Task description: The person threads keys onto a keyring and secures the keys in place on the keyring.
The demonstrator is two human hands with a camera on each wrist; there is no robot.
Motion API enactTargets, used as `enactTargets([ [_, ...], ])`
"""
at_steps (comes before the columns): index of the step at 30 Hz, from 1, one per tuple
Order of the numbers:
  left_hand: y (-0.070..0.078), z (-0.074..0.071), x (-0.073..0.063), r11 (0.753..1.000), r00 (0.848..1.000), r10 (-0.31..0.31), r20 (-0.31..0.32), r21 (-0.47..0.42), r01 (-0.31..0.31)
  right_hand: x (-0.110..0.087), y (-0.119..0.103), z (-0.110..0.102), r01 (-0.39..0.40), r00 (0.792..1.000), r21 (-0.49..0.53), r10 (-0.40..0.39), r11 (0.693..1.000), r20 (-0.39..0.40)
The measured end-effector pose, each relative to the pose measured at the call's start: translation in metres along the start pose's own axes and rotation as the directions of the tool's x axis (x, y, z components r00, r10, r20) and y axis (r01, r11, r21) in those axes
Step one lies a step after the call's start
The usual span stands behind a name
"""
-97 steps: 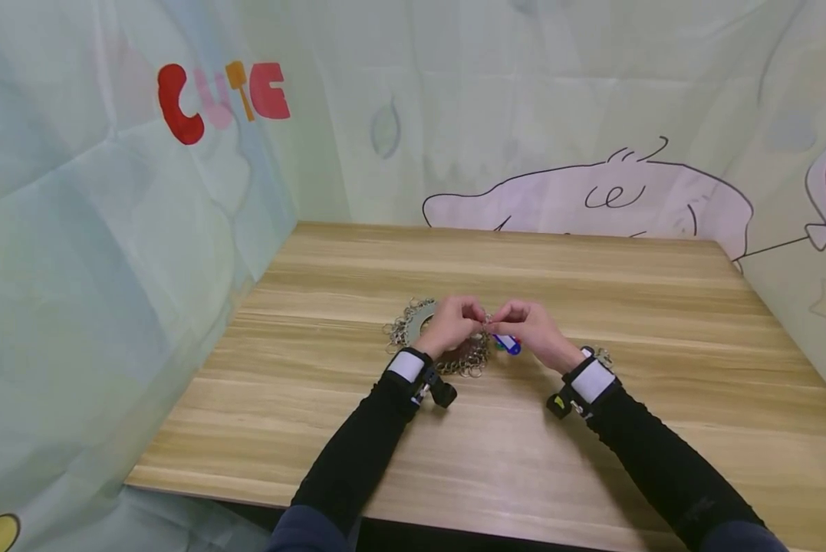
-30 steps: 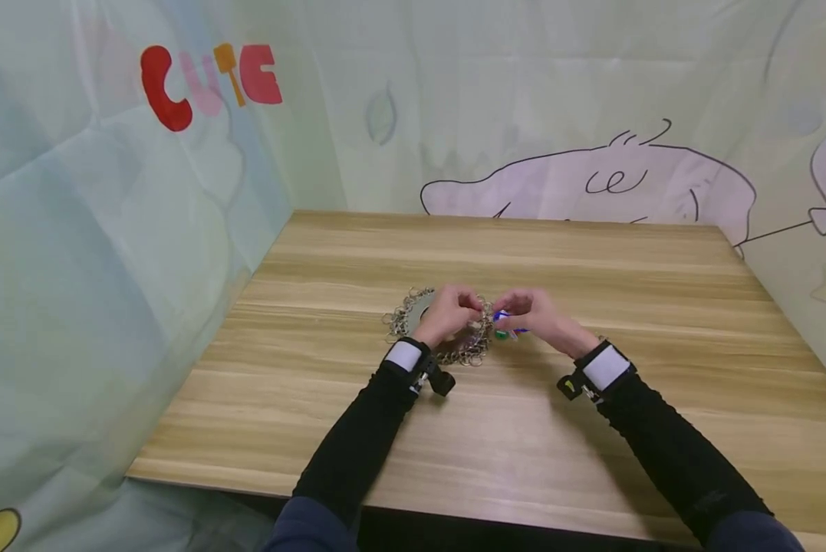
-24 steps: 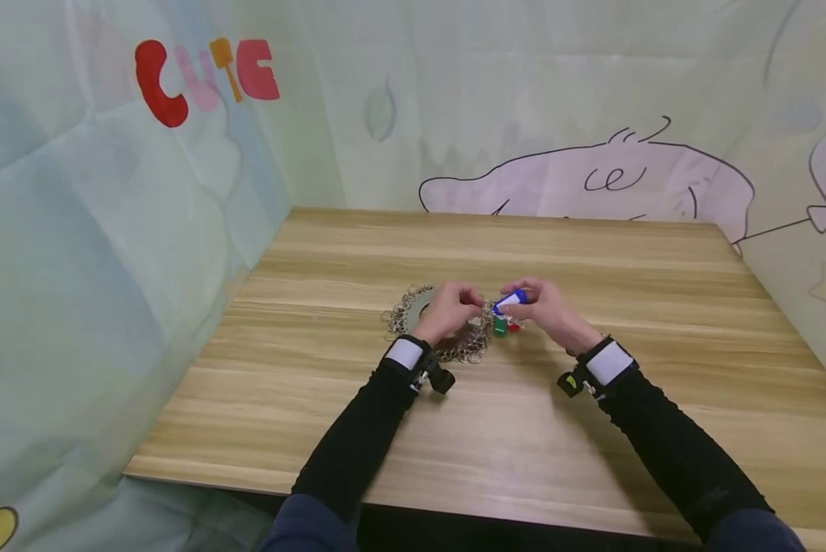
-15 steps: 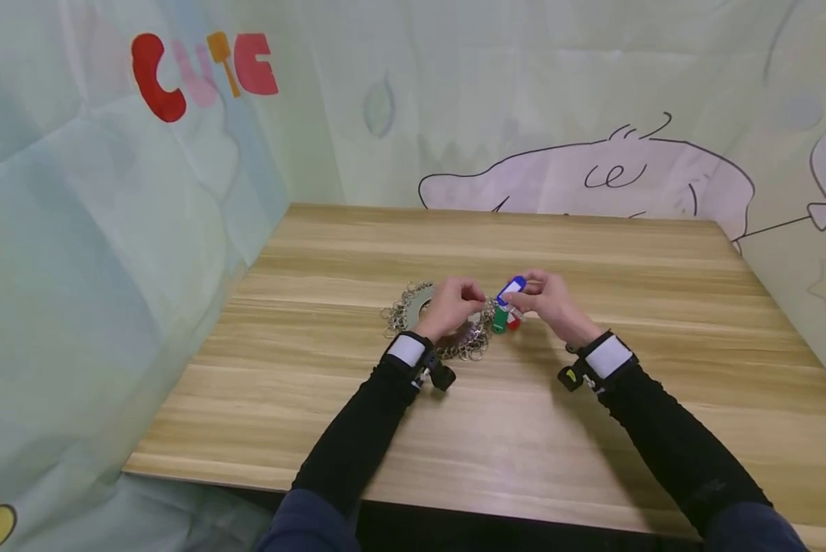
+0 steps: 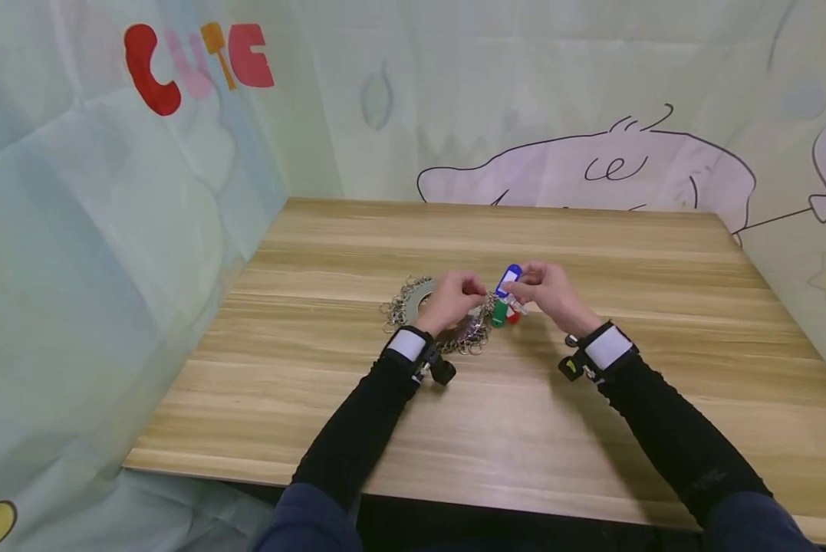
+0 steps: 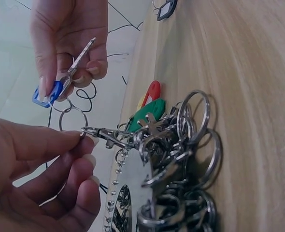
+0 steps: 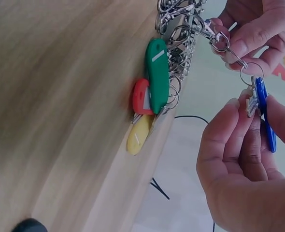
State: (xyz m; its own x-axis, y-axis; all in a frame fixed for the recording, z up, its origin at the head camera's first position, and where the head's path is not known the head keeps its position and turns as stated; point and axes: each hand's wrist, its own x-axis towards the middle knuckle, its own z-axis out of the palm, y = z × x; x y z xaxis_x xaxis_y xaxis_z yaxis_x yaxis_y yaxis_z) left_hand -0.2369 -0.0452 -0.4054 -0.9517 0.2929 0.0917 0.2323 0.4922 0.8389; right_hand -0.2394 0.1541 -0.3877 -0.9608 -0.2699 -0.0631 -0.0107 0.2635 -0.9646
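My left hand (image 5: 452, 301) pinches a metal split ring (image 6: 74, 120) between thumb and forefinger, beside a swivel clasp (image 6: 106, 135). The clasp belongs to a round grey disc (image 5: 413, 305) fringed with several clasps and rings, lying on the table. My right hand (image 5: 549, 294) holds a blue key tag (image 5: 508, 280) with a white label; a silver key (image 6: 79, 60) rests against its fingers. A thin ring (image 7: 251, 73) links tag and key to the split ring. Green (image 5: 499, 313), red (image 5: 513, 314) and yellow (image 7: 140, 135) tags lie beside the disc. My left hand hides part of the disc.
The wooden table (image 5: 316, 399) is bounded behind and at the left by a printed cloth backdrop (image 5: 357, 153). A black key tag (image 6: 166, 9) lies farther along the table in the left wrist view. Black wrist cameras (image 5: 442, 372) stick out from both wrists.
My hands were close together at the disc's right edge; the right has since drawn slightly away and upward. The blue tag has swung more upright, uncovering the green and red ones.
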Motion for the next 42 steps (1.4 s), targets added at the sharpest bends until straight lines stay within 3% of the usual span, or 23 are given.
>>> enactTargets([
  [7, 0.0, 0.0, -0.001, 0.999, 0.998, 0.018, 0.052, 0.046, -0.02, 0.006, 0.0, -0.003, 0.008, 0.999, -0.101, -0.011, 0.995, -0.032],
  [10, 0.002, 0.0, -0.001, 0.989, 0.99, 0.048, 0.133, 0.133, -0.066, 0.01, 0.0, -0.007, -0.02, 0.999, -0.175, 0.012, 0.984, -0.047],
  [12, 0.004, 0.001, -0.001, 0.971, 0.975, 0.068, 0.21, 0.212, -0.114, 0.013, 0.001, -0.008, -0.046, 0.998, -0.215, 0.035, 0.975, -0.054],
  [15, 0.009, 0.005, -0.001, 0.911, 0.95, 0.079, 0.304, 0.365, -0.192, 0.016, 0.003, -0.01, -0.076, 0.996, -0.236, 0.064, 0.969, -0.058],
  [18, 0.012, 0.01, -0.003, 0.843, 0.935, 0.066, 0.348, 0.482, -0.239, 0.017, 0.006, -0.012, -0.085, 0.996, -0.233, 0.075, 0.969, -0.052],
  [24, 0.016, 0.019, -0.006, 0.739, 0.933, 0.054, 0.357, 0.614, -0.278, 0.015, 0.006, -0.025, -0.096, 0.994, -0.242, 0.079, 0.965, -0.077],
  [27, 0.018, 0.024, -0.008, 0.673, 0.937, 0.038, 0.346, 0.685, -0.28, 0.013, 0.005, -0.037, -0.098, 0.994, -0.288, 0.082, 0.953, -0.067],
  [30, 0.019, 0.029, -0.008, 0.624, 0.94, 0.015, 0.342, 0.731, -0.276, 0.009, 0.004, -0.053, -0.093, 0.996, -0.38, 0.093, 0.92, -0.018],
  [32, 0.019, 0.031, -0.007, 0.607, 0.94, 0.002, 0.341, 0.747, -0.272, 0.005, 0.004, -0.064, -0.081, 0.993, -0.45, 0.11, 0.89, 0.038],
  [34, 0.018, 0.032, -0.006, 0.616, 0.941, -0.009, 0.339, 0.743, -0.262, 0.0, 0.005, -0.074, -0.063, 0.987, -0.523, 0.13, 0.85, 0.092],
  [36, 0.017, 0.031, -0.003, 0.648, 0.94, -0.014, 0.34, 0.719, -0.25, -0.005, 0.005, -0.084, -0.041, 0.979, -0.585, 0.149, 0.81, 0.138],
  [42, 0.011, 0.023, 0.006, 0.853, 0.943, 0.035, 0.331, 0.481, -0.201, -0.019, 0.003, -0.104, -0.024, 0.954, -0.711, 0.228, 0.702, 0.193],
])
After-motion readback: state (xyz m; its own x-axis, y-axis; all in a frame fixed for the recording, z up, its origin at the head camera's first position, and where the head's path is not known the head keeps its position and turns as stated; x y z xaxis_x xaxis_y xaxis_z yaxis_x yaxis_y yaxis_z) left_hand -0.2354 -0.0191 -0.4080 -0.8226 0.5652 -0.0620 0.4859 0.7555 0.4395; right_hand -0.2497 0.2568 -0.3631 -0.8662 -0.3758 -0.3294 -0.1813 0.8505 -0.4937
